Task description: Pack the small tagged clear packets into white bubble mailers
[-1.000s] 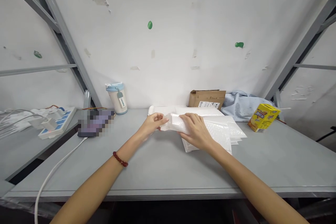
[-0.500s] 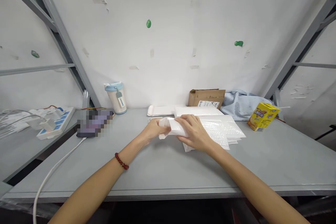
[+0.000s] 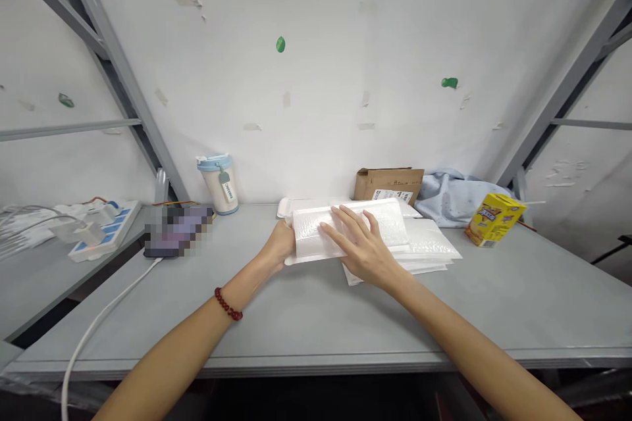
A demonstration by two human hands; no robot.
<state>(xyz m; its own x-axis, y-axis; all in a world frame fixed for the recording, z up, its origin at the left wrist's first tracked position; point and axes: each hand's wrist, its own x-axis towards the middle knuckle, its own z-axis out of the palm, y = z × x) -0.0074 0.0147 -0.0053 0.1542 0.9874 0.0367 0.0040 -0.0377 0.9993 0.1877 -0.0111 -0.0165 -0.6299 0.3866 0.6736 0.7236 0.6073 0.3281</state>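
A white bubble mailer [image 3: 309, 230] is held slightly tilted above the grey table. My left hand [image 3: 278, 243] is closed on its left end, with the fingertips hidden behind it. Across the mailer's face lies my right hand [image 3: 363, 243], fingers spread and nearly flat; its thumb is hidden. Beneath and to the right, more white bubble mailers [image 3: 432, 241] lie in a loose pile. Another flat white mailer [image 3: 284, 208] shows behind the held one, mostly covered.
At the back stand a cardboard box [image 3: 390, 183] and a light blue cloth [image 3: 454, 197]. A yellow drink carton [image 3: 495, 219] with a straw is at right. On the left are a tumbler [image 3: 220, 187], a charging phone [image 3: 178, 232] and a power strip [image 3: 106, 237].
The mailer has turned from a narrow, end-on position to showing its broad face. My right hand has gone from gripping it to lying spread over it; my left still grips its end.
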